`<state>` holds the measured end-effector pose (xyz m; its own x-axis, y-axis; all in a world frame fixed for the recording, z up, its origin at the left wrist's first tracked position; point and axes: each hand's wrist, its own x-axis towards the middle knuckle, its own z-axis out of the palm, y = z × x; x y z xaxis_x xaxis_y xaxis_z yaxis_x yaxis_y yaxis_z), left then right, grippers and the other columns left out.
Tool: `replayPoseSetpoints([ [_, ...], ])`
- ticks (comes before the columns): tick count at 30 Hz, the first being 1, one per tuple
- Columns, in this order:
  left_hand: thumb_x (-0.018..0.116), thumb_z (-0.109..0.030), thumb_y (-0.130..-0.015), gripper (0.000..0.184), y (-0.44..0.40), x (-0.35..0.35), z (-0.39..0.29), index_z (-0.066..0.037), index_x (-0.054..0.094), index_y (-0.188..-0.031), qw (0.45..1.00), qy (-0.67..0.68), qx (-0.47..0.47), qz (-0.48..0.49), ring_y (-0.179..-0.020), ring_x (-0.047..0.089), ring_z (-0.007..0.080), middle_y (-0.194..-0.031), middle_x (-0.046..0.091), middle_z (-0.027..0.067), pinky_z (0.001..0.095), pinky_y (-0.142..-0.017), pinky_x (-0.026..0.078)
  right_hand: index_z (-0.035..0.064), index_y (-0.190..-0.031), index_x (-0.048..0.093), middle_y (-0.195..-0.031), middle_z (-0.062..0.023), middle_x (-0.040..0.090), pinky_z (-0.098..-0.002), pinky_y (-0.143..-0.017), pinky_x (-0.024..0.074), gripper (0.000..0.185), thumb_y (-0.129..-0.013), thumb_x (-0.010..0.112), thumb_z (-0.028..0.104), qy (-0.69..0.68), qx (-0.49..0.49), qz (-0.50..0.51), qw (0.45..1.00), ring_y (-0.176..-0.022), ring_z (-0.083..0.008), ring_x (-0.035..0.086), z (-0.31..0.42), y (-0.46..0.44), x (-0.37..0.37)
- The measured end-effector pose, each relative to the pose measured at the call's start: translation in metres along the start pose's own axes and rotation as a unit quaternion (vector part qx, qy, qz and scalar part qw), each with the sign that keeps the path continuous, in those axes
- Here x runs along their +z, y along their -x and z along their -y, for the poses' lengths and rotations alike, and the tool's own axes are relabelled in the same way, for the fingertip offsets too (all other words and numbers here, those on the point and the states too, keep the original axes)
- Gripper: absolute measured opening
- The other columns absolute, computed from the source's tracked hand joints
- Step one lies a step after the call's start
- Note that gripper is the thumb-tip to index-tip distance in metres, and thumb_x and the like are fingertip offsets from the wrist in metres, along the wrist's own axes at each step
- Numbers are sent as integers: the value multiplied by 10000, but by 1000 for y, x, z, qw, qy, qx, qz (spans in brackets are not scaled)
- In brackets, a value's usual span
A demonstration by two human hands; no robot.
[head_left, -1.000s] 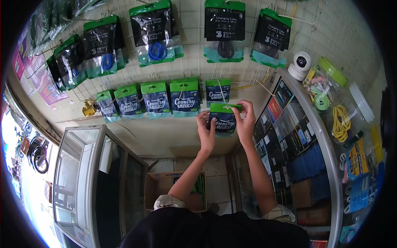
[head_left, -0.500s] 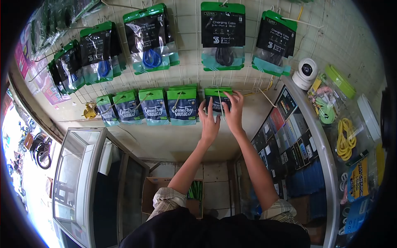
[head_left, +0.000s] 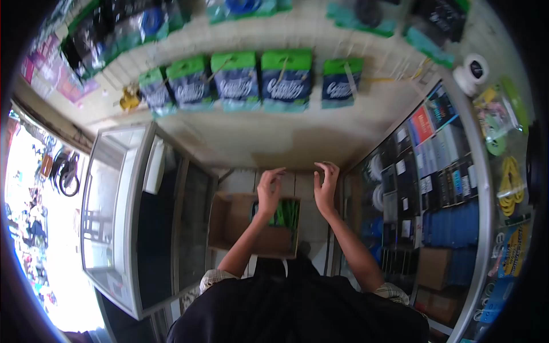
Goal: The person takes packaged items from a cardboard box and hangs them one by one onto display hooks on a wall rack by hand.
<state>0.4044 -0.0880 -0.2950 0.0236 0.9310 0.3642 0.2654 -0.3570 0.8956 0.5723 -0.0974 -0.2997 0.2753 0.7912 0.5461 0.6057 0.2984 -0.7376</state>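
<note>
My left hand (head_left: 270,191) is over the far edge of a cardboard box (head_left: 229,226) on the floor, fingers bent and apart, holding nothing. Green-edged packets (head_left: 290,216) lie in the right side of that box, partly hidden behind my left hand. To the right of the box, my right hand (head_left: 325,188) hangs in the air with thumb and fingers spread, also with nothing in it. Above both hands, a row of green-topped "Country Music" pouches (head_left: 235,83) hangs on wall hooks. The rightmost pouch (head_left: 341,86) hangs apart from the others.
Larger cable packets (head_left: 143,23) hang higher on the wall grid. A glass cabinet (head_left: 117,211) stands at left, and a glass display case (head_left: 472,166) full of boxes at right. A white camera (head_left: 472,73) sits on that case, near coiled yellow cable (head_left: 508,186).
Both hands have left the rightmost hanging pouch and moved down towards the floor and the box. The view has tilted downward, so the pouches appear higher.
</note>
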Motion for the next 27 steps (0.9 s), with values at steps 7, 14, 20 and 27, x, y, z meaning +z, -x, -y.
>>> replayPoseSetpoints([
  [7, 540, -1, -834, 326, 88, -76, 130, -32, 505, -1157, 980, -132, -147, -27, -1002, 526, 288, -1091, 529, 149, 366, -823, 440, 42, -1097, 531, -1097, -140, 443, -385, -737, 454, 220, -879, 520, 19, -27, 70, 187, 979, -941, -299, 521, -7, 110, 80],
  [14, 681, -158, -751, 580, 167, -75, 251, -25, 407, -1244, 939, -179, -283, 76, -1120, 441, 391, -1179, 469, 218, 452, -945, 368, -25, -1191, 459, -1135, -196, 422, -436, -886, 411, 436, -794, 625, 45, 158, 112, 357, 914, -1044, -367, 435, -25, 190, 139],
  [20, 688, -232, -745, 750, 192, -55, 308, -50, 284, -1350, 923, -101, -350, 125, -1228, 343, 416, -1308, 377, 239, 475, -1011, 308, -60, -1285, 347, -1157, -226, 416, -465, -903, 375, 667, -704, 669, 4, 246, 132, 307, 910, -1055, -387, 399, -29, 210, 167],
  [27, 697, -266, -740, 838, 196, -49, 292, -81, 206, -1393, 879, -219, -394, 156, -1274, 297, 413, -1377, 322, 212, 496, -1041, 261, -12, -1296, 349, -1188, -249, 405, -440, -862, 402, 594, -755, 595, -47, 187, 220, 204, 935, -1064, -388, 440, -19, 210, 185],
])
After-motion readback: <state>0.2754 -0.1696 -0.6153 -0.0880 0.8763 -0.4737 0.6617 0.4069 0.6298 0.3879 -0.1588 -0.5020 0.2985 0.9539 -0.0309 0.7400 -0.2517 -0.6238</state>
